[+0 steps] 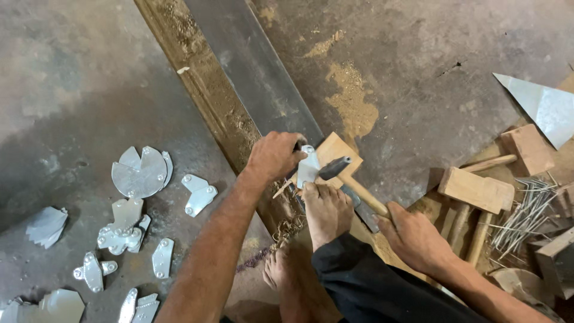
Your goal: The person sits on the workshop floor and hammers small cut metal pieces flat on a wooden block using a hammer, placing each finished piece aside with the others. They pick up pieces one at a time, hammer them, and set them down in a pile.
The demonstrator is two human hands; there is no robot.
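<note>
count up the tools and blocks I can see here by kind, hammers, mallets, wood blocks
Metal hammer, in the right hand: 1
Wooden mallets: 1 clear; other handles unclear
Wood blocks: 2, counting the one under the work
Total: 4

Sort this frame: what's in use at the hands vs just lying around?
In use: left hand steadying the small metal piece on the wooden block; right hand gripping the hammer; foot pressed by the block.

Lying about: cut metal shapes, wooden mallets, nails, triangular sheet.
</note>
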